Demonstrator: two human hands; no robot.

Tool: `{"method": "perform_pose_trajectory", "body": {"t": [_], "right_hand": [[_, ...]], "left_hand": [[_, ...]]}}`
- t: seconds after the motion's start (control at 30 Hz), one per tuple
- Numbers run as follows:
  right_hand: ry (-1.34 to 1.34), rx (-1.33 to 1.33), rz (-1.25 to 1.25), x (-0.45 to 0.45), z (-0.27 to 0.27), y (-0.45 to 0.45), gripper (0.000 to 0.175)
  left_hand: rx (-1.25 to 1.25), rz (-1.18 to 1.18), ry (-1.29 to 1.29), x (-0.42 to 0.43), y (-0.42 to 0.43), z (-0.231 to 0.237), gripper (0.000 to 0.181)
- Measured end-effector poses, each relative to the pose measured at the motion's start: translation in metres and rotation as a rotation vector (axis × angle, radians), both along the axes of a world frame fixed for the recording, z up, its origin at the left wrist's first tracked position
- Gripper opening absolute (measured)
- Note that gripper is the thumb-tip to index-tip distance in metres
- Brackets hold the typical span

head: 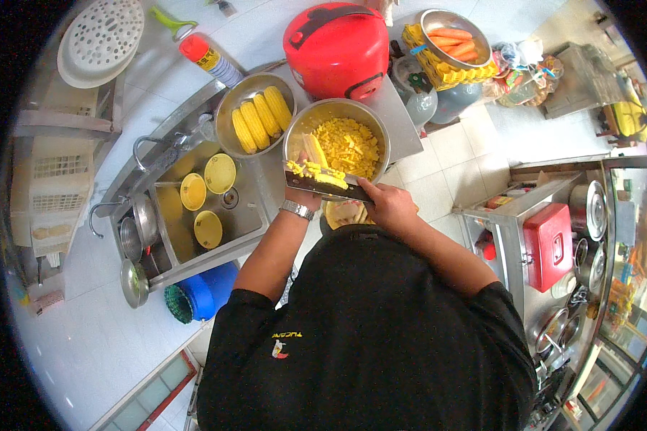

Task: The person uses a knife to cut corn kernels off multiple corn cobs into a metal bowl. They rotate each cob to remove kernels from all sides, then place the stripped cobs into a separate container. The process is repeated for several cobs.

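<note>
My right hand point(389, 206) grips the handle of a kitchen knife point(318, 186), whose broad dark blade lies across in front of my left hand, with cut kernels on it. Behind the blade my left hand point(303, 198), with a metal watch on its wrist, holds a partly stripped corn cob point(315, 151); its fingers are mostly hidden. Both are over the near edge of a steel bowl point(384, 126) that holds a heap of cut corn kernels point(350, 143). To its left, a second steel bowl point(224, 116) holds several whole peeled corn cobs point(260, 121).
A red rice cooker point(337, 51) stands behind the bowls. On the left, a steel sink point(248, 215) holds yellow bowls point(220, 173) beside a faucet point(143, 145). A bowl of carrots point(453, 43) rests on yellow trays at the back right. A blue barrel point(207, 291) lies below the sink.
</note>
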State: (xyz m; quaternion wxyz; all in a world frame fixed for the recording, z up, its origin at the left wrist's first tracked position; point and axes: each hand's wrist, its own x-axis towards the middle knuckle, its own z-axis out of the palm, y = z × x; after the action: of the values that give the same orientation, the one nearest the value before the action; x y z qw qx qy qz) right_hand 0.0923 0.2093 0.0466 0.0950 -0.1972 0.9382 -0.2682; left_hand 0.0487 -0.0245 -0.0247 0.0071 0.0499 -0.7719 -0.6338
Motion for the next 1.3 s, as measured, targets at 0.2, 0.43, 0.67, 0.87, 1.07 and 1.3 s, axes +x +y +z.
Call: {"method": "perform_pose_trajectory", "body": {"t": [0.2,0.43,0.67,0.87,1.07,1.3], "right_hand": [[0.036,-0.013,-0.033,-0.005,-0.027,0.008,0.053],[-0.03,0.036,-0.07,-0.008,-0.023,0.011,0.051],[-0.063,-0.007,-0.076,-0.015,-0.007,-0.005,0.049],[-0.08,0.039,-0.127,-0.022,-0.023,0.01,0.041],[-0.061,0.026,-0.081,-0.028,-0.02,-0.004,0.039],[-0.042,0.034,-0.098,-0.035,-0.032,-0.008,0.041]], "left_hand": [[1.116,0.262,-0.418,0.0,0.016,0.044,0.041],[0.948,0.284,-0.534,-0.004,0.018,0.061,0.034],[1.088,0.16,-0.465,-0.002,0.021,0.025,0.038],[0.959,0.26,-0.59,-0.001,0.027,0.088,0.027],[0.846,0.216,-0.576,0.004,0.023,0.064,0.026],[0.985,0.188,-0.581,0.009,0.013,0.059,0.026]]}}
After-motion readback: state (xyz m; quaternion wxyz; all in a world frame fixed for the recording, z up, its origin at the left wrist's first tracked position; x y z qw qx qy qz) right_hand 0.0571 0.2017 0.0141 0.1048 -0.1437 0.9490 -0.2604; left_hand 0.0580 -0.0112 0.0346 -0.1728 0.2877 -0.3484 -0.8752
